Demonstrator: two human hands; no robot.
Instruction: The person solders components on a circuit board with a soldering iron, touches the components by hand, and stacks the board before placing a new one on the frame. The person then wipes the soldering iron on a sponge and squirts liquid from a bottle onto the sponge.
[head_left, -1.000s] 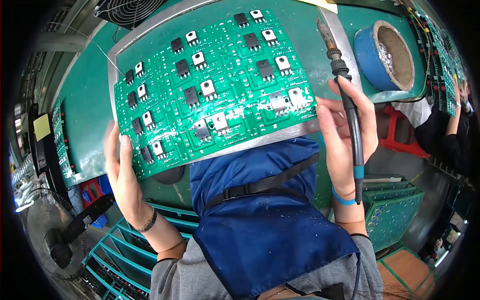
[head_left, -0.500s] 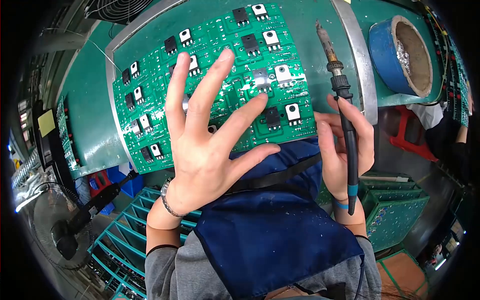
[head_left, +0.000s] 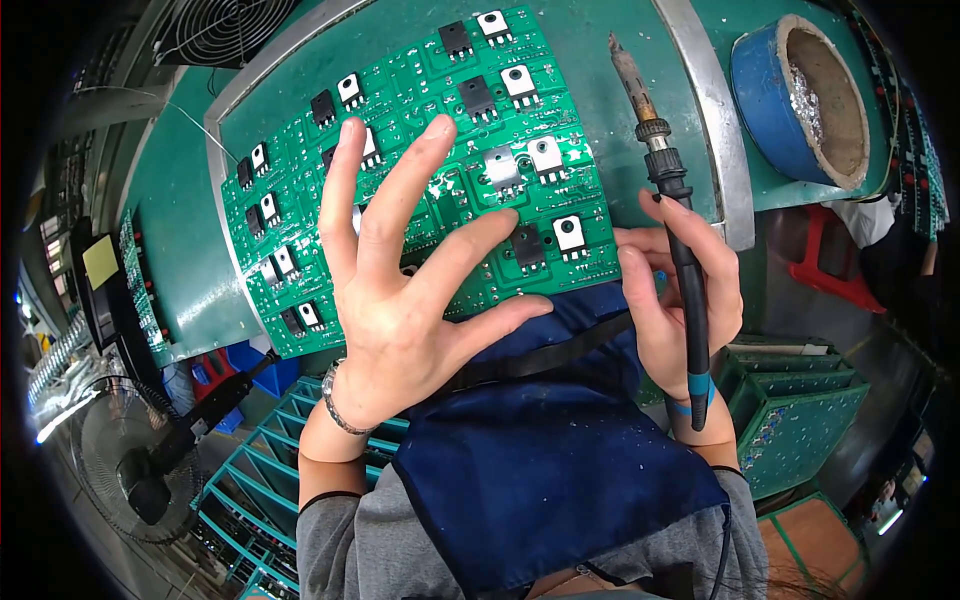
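Observation:
A large green circuit board lies on the green worktop, carrying pairs of black transistors and white-faced transistors. Over it my left hand is spread flat, fingers apart, holding nothing. Its index fingertip is by the black transistor near the board's right front, below a shiny silver-looking one. Just off the board's right edge, my right hand is closed around the black handle of a soldering iron. The iron's dark tip points away from me, over the worktop and apart from the board.
A metal strip crosses the worktop at right, with a blue-sided round tub holding silvery bits beyond it. Behind is a black fan grille. A standing fan, green racks and a red stool stand below table level.
The board and both hands have shifted slightly left in view, the soldering iron with them. My left index fingertip sits a little lower, closer to the black transistor at the right front.

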